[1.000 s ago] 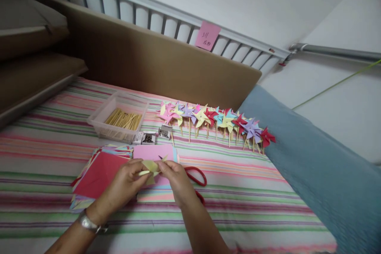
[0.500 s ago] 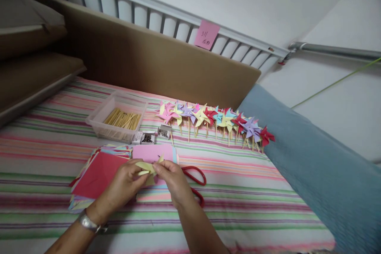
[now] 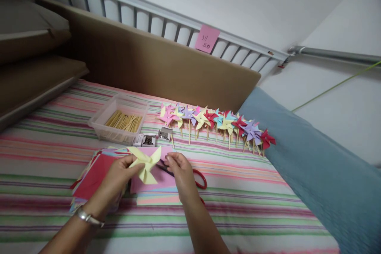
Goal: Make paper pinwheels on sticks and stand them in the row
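A pale yellow paper pinwheel [image 3: 145,162] with folded blades is pinched at its middle by my left hand [image 3: 122,170]. To the right of it, my right hand [image 3: 180,168] is apart from the paper, thumb and fingertips pressed together; whatever they may hold is too small to see. Beneath both hands lies a stack of pink paper squares [image 3: 139,184]. Red-handled scissors [image 3: 202,178] rest on that stack, partly hidden by my right hand. A red sheet [image 3: 95,176] tops another stack of coloured paper, partly under my left forearm.
A clear plastic box [image 3: 101,131] holds thin wooden sticks [image 3: 123,121]. Beside it stand small open boxes [image 3: 149,139] of metal pins. Finished pinwheels [image 3: 226,123] on sticks lie in a row towards the cardboard panel [image 3: 166,75]. Striped cloth [image 3: 238,214] covers the table.
My right hand has let go of the yellow paper and moved slightly right. The pinwheel now faces up with its blades spread, still in my left hand.
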Action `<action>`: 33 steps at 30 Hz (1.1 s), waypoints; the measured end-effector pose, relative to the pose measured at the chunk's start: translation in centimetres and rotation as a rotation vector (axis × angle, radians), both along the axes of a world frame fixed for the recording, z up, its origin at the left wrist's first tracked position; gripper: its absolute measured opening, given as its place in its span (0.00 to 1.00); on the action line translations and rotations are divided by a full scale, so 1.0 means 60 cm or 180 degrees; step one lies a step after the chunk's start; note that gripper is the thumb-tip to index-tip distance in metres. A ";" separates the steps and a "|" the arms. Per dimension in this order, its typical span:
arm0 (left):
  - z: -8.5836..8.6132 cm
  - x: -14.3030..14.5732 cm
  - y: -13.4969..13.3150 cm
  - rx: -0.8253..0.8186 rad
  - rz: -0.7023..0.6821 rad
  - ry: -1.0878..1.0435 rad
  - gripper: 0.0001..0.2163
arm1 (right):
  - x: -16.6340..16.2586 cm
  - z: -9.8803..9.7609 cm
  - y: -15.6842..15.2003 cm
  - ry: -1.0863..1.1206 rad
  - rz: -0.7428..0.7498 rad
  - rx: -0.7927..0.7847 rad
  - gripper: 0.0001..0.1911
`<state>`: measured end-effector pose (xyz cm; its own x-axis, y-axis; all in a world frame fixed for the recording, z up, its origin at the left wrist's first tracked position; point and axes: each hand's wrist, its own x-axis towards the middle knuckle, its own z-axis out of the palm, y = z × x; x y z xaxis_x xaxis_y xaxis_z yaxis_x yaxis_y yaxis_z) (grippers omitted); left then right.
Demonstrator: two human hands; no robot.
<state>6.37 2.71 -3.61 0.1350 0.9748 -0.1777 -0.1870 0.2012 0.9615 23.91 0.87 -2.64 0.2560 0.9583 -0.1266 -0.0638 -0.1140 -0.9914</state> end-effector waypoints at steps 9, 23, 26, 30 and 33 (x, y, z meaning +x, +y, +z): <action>0.022 -0.037 0.014 -0.0485 0.0425 -0.1308 0.08 | 0.018 -0.028 0.014 -0.0733 -0.0035 0.0115 0.11; 0.042 -0.084 0.035 -0.0253 0.1255 -0.1877 0.11 | -0.055 -0.030 0.118 -0.3438 0.0706 0.0186 0.11; 0.043 -0.095 0.032 -0.0279 0.1255 -0.1859 0.12 | -0.090 -0.021 0.158 -0.4060 0.0889 -0.0047 0.11; 0.044 -0.105 0.032 -0.0349 0.1228 -0.1878 0.13 | -0.120 -0.021 0.189 -0.4622 0.0982 -0.0422 0.10; 0.046 -0.112 0.032 -0.0421 0.1298 -0.1875 0.12 | -0.127 -0.023 0.199 -0.4819 0.1040 -0.0679 0.09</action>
